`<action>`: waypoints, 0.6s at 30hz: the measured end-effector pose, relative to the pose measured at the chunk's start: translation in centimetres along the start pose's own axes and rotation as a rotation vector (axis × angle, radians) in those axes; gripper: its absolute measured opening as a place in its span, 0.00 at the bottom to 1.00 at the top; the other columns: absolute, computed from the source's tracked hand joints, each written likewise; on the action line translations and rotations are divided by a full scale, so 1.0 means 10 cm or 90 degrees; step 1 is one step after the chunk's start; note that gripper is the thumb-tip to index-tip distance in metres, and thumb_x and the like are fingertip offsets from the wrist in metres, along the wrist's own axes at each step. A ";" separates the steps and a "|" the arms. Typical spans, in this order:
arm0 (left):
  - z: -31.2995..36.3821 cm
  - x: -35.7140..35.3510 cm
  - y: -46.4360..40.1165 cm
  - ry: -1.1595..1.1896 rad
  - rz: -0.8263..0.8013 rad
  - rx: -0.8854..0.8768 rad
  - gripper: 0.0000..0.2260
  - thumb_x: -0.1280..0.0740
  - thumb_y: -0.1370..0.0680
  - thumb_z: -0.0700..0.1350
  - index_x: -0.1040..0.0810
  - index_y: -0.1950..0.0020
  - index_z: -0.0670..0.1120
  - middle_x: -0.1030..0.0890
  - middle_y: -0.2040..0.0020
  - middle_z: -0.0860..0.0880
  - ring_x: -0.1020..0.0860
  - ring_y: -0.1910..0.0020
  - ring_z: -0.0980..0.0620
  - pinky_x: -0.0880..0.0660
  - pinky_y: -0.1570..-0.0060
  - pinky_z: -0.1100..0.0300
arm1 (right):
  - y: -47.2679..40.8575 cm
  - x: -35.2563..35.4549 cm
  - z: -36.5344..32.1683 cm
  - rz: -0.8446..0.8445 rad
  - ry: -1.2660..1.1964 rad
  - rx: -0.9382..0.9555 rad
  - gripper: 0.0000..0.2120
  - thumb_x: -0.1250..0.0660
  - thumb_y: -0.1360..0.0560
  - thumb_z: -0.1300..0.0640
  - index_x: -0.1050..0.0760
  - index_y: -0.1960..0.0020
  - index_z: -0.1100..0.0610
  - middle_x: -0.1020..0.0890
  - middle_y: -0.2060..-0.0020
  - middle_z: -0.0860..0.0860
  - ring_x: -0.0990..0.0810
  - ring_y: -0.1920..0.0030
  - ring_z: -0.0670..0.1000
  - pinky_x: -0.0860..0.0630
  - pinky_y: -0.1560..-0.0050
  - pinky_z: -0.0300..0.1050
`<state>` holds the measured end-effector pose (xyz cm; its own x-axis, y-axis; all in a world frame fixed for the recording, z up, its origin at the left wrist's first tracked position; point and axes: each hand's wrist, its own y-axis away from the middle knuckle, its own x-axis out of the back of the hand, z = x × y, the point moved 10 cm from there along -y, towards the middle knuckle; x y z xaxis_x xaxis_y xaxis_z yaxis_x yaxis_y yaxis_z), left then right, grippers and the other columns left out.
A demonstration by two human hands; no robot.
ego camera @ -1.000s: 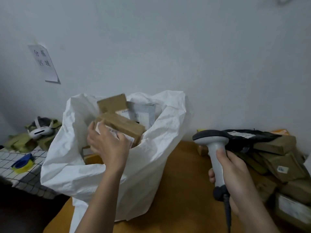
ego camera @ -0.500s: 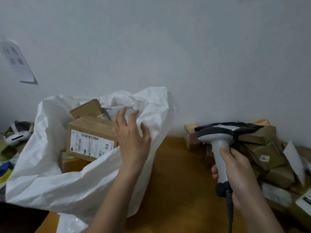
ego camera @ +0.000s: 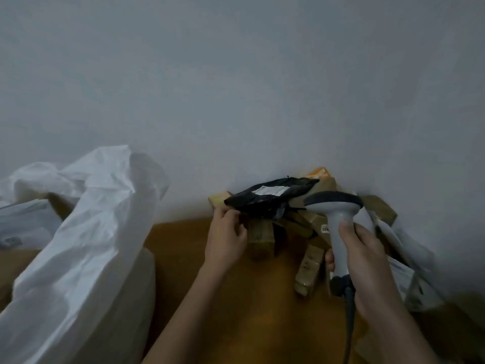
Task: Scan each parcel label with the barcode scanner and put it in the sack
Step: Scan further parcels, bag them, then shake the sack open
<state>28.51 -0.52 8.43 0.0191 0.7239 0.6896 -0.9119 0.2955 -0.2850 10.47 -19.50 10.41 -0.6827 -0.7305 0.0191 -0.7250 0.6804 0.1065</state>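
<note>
The left hand (ego camera: 227, 237) pinches the near corner of the black mailer (ego camera: 267, 199) topping the parcel pile (ego camera: 309, 232), probably to lift its label into range. Just right of the mailer, the right hand (ego camera: 364, 261) has its grip clamped round the barcode scanner (ego camera: 334, 206), held ready.

The crumpled white woven sack (ego camera: 78, 245) runs off the left and bottom edges, its mouth and contents mostly hidden behind its own folds. The print on the white label (ego camera: 270, 191) of the black plastic mailer bag (ego camera: 265, 200) is too blurred to read. The heap of brown cardboard parcels (ego camera: 309, 269) is partly covered by the grey handheld barcode scanner (ego camera: 334, 219) and the right hand (ego camera: 367, 261), and smeared at the right.
</note>
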 end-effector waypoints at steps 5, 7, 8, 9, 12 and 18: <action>-0.36 -1.19 -0.33 0.326 -0.221 0.253 0.26 0.33 0.20 0.45 0.37 0.25 0.58 0.31 0.30 0.44 0.27 0.36 0.46 0.23 0.41 0.51 | -0.49 0.26 0.21 0.028 0.001 -0.035 0.13 0.43 0.18 0.47 0.24 0.49 0.54 0.25 0.67 0.58 0.25 0.73 0.50 0.30 0.69 0.46; -0.46 -1.55 -0.44 0.497 -0.231 0.377 0.31 0.32 0.21 0.45 0.42 0.23 0.62 0.33 0.27 0.44 0.26 0.35 0.43 0.21 0.45 0.47 | -0.69 0.32 0.32 0.034 -0.001 -0.058 0.13 0.42 0.18 0.47 0.25 0.47 0.54 0.25 0.68 0.58 0.25 0.73 0.50 0.30 0.71 0.45; -0.53 -1.67 -0.51 0.568 -0.201 0.441 0.34 0.32 0.21 0.45 0.46 0.22 0.62 0.34 0.26 0.45 0.26 0.35 0.41 0.21 0.49 0.47 | -0.77 0.34 0.38 0.036 -0.005 -0.069 0.12 0.42 0.19 0.47 0.25 0.46 0.54 0.25 0.70 0.57 0.26 0.74 0.50 0.30 0.71 0.45; -0.64 -1.76 -0.58 0.630 -0.154 0.517 0.36 0.31 0.21 0.45 0.48 0.21 0.60 0.34 0.27 0.45 0.26 0.36 0.39 0.21 0.54 0.48 | -0.85 0.36 0.45 0.041 -0.011 -0.086 0.12 0.42 0.19 0.47 0.25 0.46 0.54 0.25 0.72 0.55 0.25 0.73 0.50 0.30 0.71 0.46; -0.90 -2.10 -0.68 0.797 -0.065 0.758 0.32 0.27 0.25 0.49 0.39 0.25 0.48 0.26 0.35 0.40 0.23 0.41 0.38 0.22 0.51 0.46 | -1.03 0.41 0.65 0.058 -0.019 -0.135 0.12 0.41 0.20 0.46 0.23 0.50 0.53 0.24 0.76 0.53 0.25 0.71 0.53 0.28 0.68 0.48; -0.91 -2.61 -0.99 0.853 -0.132 0.829 0.23 0.31 0.22 0.48 0.33 0.31 0.42 0.23 0.37 0.38 0.24 0.39 0.37 0.24 0.43 0.40 | -1.26 0.48 0.94 0.071 -0.008 -0.178 0.12 0.40 0.21 0.45 0.23 0.50 0.51 0.24 0.71 0.56 0.23 0.70 0.54 0.27 0.68 0.49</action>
<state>40.74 -16.71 -12.80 -0.1660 0.8774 -0.4502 -0.5412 0.3006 0.7853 15.48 -31.03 -0.14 -0.7593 -0.6499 0.0341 -0.5935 0.7130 0.3734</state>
